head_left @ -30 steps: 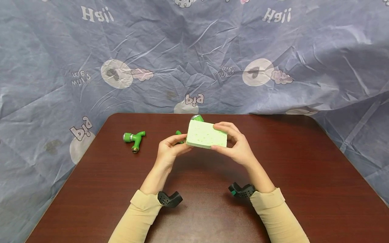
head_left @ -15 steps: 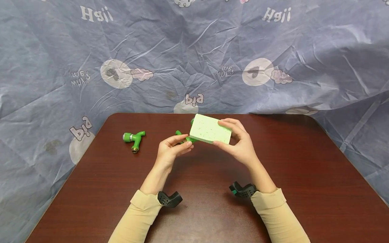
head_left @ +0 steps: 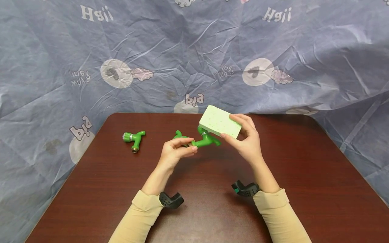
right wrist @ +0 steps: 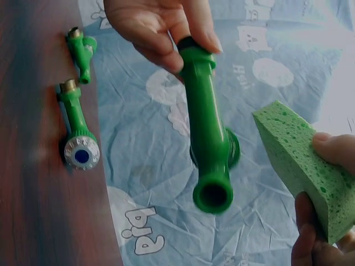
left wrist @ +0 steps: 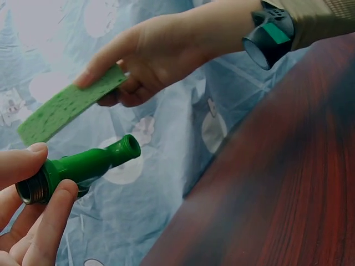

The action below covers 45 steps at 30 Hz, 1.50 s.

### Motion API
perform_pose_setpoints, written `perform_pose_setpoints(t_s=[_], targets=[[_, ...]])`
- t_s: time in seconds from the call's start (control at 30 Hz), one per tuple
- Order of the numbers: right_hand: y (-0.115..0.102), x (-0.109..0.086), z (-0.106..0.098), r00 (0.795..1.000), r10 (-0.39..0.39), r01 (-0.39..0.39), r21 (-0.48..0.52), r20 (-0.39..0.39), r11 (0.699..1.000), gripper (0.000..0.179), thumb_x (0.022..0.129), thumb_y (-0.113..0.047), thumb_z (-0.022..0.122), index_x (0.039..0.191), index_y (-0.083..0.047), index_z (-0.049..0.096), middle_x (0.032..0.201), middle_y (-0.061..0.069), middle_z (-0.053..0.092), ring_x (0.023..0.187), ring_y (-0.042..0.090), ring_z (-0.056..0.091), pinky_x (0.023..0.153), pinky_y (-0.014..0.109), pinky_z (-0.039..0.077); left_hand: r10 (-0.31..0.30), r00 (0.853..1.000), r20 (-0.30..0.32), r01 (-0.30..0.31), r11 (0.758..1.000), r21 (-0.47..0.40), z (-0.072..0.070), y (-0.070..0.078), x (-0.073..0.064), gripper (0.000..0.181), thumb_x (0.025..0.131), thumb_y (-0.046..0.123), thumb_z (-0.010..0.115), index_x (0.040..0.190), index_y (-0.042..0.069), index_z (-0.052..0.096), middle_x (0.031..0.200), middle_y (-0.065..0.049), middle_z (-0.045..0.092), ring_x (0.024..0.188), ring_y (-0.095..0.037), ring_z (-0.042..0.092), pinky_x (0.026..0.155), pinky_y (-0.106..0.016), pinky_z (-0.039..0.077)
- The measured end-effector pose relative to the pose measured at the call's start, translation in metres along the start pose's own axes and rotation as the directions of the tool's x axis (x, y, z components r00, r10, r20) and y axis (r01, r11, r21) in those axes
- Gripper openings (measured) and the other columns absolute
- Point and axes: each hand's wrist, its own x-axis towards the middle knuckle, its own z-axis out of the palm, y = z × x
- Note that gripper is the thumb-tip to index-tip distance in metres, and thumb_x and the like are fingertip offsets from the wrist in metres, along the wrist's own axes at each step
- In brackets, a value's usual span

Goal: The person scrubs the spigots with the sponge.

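Note:
My left hand pinches a green tap by its brass threaded inlet, up above the table. In the right wrist view the spout of this tap points toward the camera. My right hand grips a light green sponge between thumb and fingers. From the head the sponge overlaps the tap's knob; the right wrist view shows a gap between the sponge and the tap. The left wrist view has the sponge behind and above the tap.
On the dark red wooden table lies another green tap at the left. A further green tap is partly hidden behind my left hand. A patterned blue-grey cloth hangs past the table's far edge.
The sponge has moved right and away from my left hand, tilting as it goes. The held tap, mostly covered before, now shows. My left hand has shifted slightly right.

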Motion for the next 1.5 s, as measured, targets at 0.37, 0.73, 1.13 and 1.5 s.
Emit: perform_pose_setpoints(t_s=[0.37,0.73,1.13,1.5], targets=[[-0.005,-0.003,0.010,0.995,-0.033,0.049,-0.183,0.091,0.982,0.055,0.068,0.007,0.080,0.119,0.008,0.059,0.123,0.024,0.048,0.107,0.023,0.049,0.075,0.018,0.045,0.008,0.999,0.043,-0.008,1.000,-0.002,0.004,-0.001,-0.003,0.035,0.071,-0.014,0.071,0.105,-0.010,0.065,0.082,-0.008,0.065,0.070,-0.017,0.068,0.071,-0.039,0.058],[0.033,0.005,-0.011,0.995,0.070,-0.069,0.018,-0.073,0.997,0.056,0.071,0.014,0.073,0.123,0.007,0.056,0.123,0.010,0.046,0.078,0.009,0.056,0.064,0.012,0.049,0.047,0.995,-0.091,-0.057,0.992,-0.111,-0.007,0.007,0.002,0.030,0.075,-0.017,0.066,0.096,0.005,0.072,0.083,-0.008,0.068,0.066,-0.021,0.069,0.070,-0.039,0.058],[0.050,0.005,-0.021,0.989,0.131,-0.137,0.104,0.065,0.985,0.056,0.073,0.012,0.073,0.125,0.005,0.055,0.126,0.009,0.047,0.081,0.012,0.058,0.064,0.016,0.052,0.072,0.980,-0.183,-0.100,0.983,-0.152,-0.017,0.013,0.005,0.027,0.078,-0.013,0.067,0.097,0.005,0.071,0.086,-0.006,0.068,0.070,-0.017,0.068,0.070,-0.033,0.058],[0.064,0.003,-0.027,0.971,0.230,-0.232,0.013,0.063,0.973,0.055,0.077,0.001,0.075,0.128,0.001,0.055,0.126,0.005,0.046,0.079,0.010,0.057,0.066,0.015,0.051,0.080,0.980,-0.182,-0.122,0.964,-0.236,-0.016,0.014,0.005,0.026,0.080,-0.013,0.064,0.096,0.007,0.071,0.084,-0.009,0.068,0.069,-0.022,0.069,0.067,-0.031,0.058]])
